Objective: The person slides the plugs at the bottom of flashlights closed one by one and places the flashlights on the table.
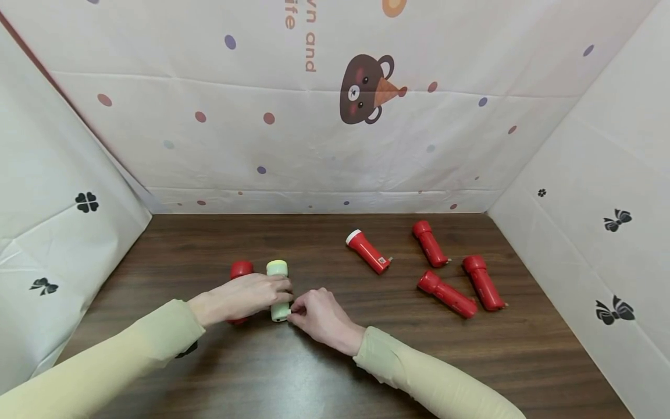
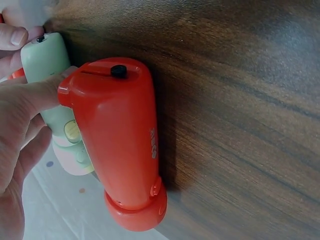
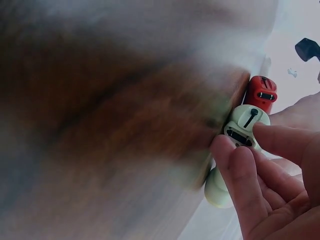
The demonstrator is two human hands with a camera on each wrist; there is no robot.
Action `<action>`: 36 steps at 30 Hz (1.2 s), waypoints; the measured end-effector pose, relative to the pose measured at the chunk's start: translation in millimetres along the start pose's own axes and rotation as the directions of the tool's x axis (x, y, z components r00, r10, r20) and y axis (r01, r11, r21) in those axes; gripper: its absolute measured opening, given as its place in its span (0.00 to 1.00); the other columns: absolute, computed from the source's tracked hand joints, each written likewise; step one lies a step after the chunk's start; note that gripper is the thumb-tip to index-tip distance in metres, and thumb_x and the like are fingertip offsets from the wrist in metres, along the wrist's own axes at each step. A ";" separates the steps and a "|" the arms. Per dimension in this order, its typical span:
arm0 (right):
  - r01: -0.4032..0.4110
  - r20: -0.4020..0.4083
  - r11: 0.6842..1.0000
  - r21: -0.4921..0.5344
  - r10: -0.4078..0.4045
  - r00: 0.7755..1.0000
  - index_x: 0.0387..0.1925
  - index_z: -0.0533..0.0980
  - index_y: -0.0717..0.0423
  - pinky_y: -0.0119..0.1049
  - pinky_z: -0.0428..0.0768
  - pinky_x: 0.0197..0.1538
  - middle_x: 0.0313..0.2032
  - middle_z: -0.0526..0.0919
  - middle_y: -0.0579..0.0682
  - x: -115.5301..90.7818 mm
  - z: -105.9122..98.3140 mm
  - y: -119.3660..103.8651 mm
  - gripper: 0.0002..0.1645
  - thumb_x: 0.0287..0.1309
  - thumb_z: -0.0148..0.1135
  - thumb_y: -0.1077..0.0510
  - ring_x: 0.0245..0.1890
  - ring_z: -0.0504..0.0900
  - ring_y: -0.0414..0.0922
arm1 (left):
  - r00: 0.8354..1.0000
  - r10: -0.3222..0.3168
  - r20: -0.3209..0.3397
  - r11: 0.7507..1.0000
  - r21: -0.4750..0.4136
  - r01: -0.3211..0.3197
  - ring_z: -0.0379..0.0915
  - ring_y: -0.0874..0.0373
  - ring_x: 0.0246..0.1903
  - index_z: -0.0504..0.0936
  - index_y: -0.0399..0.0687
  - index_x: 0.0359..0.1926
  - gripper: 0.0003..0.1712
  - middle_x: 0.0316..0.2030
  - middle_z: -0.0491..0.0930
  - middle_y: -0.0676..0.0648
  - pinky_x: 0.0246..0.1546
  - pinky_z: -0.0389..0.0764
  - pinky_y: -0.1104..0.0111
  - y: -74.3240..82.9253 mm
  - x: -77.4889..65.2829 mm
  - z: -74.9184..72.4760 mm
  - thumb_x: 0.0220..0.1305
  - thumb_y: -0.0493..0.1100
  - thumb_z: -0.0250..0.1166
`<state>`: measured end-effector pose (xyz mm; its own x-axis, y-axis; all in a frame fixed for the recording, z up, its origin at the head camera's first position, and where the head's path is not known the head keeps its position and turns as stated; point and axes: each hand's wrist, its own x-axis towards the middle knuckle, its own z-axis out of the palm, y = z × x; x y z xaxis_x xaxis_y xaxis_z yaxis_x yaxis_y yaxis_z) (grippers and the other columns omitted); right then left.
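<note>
A pale green flashlight (image 1: 277, 269) with a yellow rim lies left of centre on the table. My left hand (image 1: 256, 293) grips its body from above, its fingers and thumb around the barrel. At the near end my right hand (image 1: 321, 317) pinches the tail, which carries a dark slot and a black slider in the right wrist view. Just left of it lies a red flashlight (image 1: 242, 268), its middle hidden under my left hand in the head view. The left wrist view shows this red flashlight (image 2: 120, 130) whole, with a black slider at its tail.
Toward the right lie a red flashlight with a white head (image 1: 369, 252) and three all-red flashlights, one far back (image 1: 430, 244), one nearer (image 1: 449, 295) and one rightmost (image 1: 484, 283). Small prongs stick out of some tails. Printed white sheets (image 1: 314, 151) wall the brown table (image 1: 314, 372).
</note>
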<state>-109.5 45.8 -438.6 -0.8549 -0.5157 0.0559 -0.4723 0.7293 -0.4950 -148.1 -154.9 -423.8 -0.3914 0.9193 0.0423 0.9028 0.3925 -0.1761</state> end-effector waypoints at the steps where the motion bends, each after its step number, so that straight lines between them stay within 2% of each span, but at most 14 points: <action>1: 0.003 -0.003 1.000 0.001 -0.003 1.000 0.29 0.86 0.47 0.19 0.72 0.30 0.27 0.88 0.38 -0.3 0.2 0.1 0.06 0.54 0.68 0.51 0.24 0.76 0.27 | 1.000 -0.002 0.000 1.000 -0.002 0.002 0.74 0.62 0.49 0.82 0.56 0.48 0.17 0.46 0.80 0.54 0.46 0.82 0.72 0.1 -0.2 -0.2 0.57 0.38 0.67; 10: 0.006 -0.001 0.999 0.034 -0.006 1.000 0.29 0.85 0.48 0.19 0.73 0.30 0.27 0.87 0.37 -1.1 -0.9 -1.2 0.07 0.54 0.67 0.50 0.24 0.77 0.25 | 1.000 -0.008 -0.012 1.000 -0.003 0.008 0.74 0.62 0.51 0.81 0.57 0.51 0.20 0.48 0.79 0.55 0.45 0.82 0.71 1.0 -1.8 -2.4 0.57 0.37 0.66; 13: 0.012 -0.002 0.999 0.033 -0.012 1.000 0.29 0.85 0.47 0.22 0.74 0.36 0.26 0.87 0.36 -1.7 -2.0 -1.1 0.07 0.54 0.67 0.50 0.24 0.77 0.24 | 1.000 -0.017 -0.006 1.000 -0.004 0.017 0.73 0.62 0.52 0.80 0.57 0.52 0.21 0.49 0.79 0.55 0.46 0.82 0.70 1.5 -2.9 -3.7 0.57 0.37 0.67; 17: -0.001 0.000 0.998 0.062 0.001 1.000 0.32 0.84 0.47 0.22 0.75 0.36 0.27 0.86 0.36 -4.0 -5.4 0.4 0.09 0.55 0.66 0.48 0.25 0.77 0.24 | 0.999 -0.034 -0.016 0.999 -0.021 0.034 0.74 0.62 0.54 0.80 0.57 0.53 0.23 0.51 0.79 0.55 0.47 0.83 0.70 2.1 -4.5 -7.0 0.56 0.38 0.69; 20: -0.015 0.002 0.996 0.087 0.015 1.000 0.38 0.84 0.49 0.20 0.75 0.31 0.29 0.86 0.38 -5.8 -9.6 3.0 0.12 0.56 0.66 0.48 0.25 0.78 0.26 | 0.998 -0.053 -0.030 0.998 -0.027 0.052 0.74 0.60 0.55 0.79 0.57 0.55 0.26 0.52 0.80 0.54 0.49 0.83 0.68 2.5 -5.2 -10.4 0.53 0.41 0.71; 22: -0.018 -0.002 0.996 0.084 0.018 1.000 0.41 0.84 0.50 0.21 0.75 0.32 0.31 0.87 0.40 -7.0 -12.9 5.8 0.14 0.56 0.65 0.47 0.26 0.79 0.28 | 0.997 -0.069 -0.035 0.997 -0.028 0.068 0.75 0.58 0.56 0.78 0.57 0.56 0.28 0.53 0.80 0.53 0.51 0.82 0.66 2.8 -5.4 -11.9 0.51 0.44 0.73; 26: 0.001 -0.016 0.999 0.053 0.000 1.000 0.47 0.82 0.51 0.28 0.81 0.39 0.41 0.88 0.44 -9.6 -20.5 12.8 0.20 0.57 0.64 0.45 0.37 0.85 0.35 | 0.995 -0.094 -0.034 0.995 -0.024 0.094 0.75 0.55 0.59 0.77 0.56 0.58 0.33 0.56 0.79 0.52 0.56 0.80 0.64 4.0 -5.4 -14.2 0.49 0.48 0.74; 30: 0.029 -0.027 1.000 0.000 -0.029 0.999 0.53 0.79 0.50 0.35 0.83 0.51 0.49 0.86 0.45 -12.1 -28.1 22.2 0.24 0.59 0.62 0.44 0.49 0.84 0.38 | 0.992 -0.119 -0.037 0.992 -0.057 0.117 0.73 0.56 0.61 0.74 0.56 0.61 0.36 0.59 0.77 0.52 0.60 0.77 0.65 6.3 -5.5 -16.9 0.50 0.50 0.73; 36: 0.028 -0.064 0.999 -0.045 -0.031 0.997 0.54 0.78 0.49 0.38 0.82 0.54 0.51 0.84 0.43 -15.6 -39.6 37.2 0.25 0.59 0.61 0.42 0.52 0.83 0.38 | 0.987 -0.147 -0.057 0.982 -0.124 0.139 0.72 0.55 0.62 0.74 0.55 0.62 0.38 0.60 0.77 0.53 0.60 0.77 0.64 8.8 -9.1 -22.0 0.48 0.51 0.74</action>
<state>-122.2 98.7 -423.6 -0.8519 -0.5082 0.1262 -0.5051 0.7341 -0.4538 -132.6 -159.1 -404.0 -0.5093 0.8517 0.1234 0.8545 0.5175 -0.0453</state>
